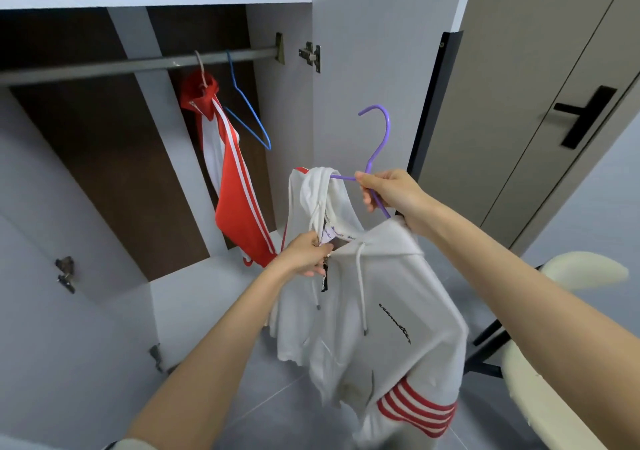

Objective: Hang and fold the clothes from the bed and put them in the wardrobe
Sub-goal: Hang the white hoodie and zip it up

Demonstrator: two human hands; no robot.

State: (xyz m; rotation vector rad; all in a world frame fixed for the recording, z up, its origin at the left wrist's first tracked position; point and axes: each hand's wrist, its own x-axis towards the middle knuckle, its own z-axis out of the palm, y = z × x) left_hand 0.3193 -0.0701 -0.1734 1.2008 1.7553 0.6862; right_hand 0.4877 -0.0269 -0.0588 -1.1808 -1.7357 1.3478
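In front of the open wardrobe (277, 110), the right hand (388, 191) grips a purple wire hanger (375, 144) half inside a white hooded sweatshirt (381, 297), whose collar the left hand (304, 255) pinches.

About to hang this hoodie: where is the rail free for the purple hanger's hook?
The rail is bare along the long stretch left of the red jacket. A shorter bare gap lies between the blue hanger and the right bracket. It is crowded where jacket and blue hanger hang close together.
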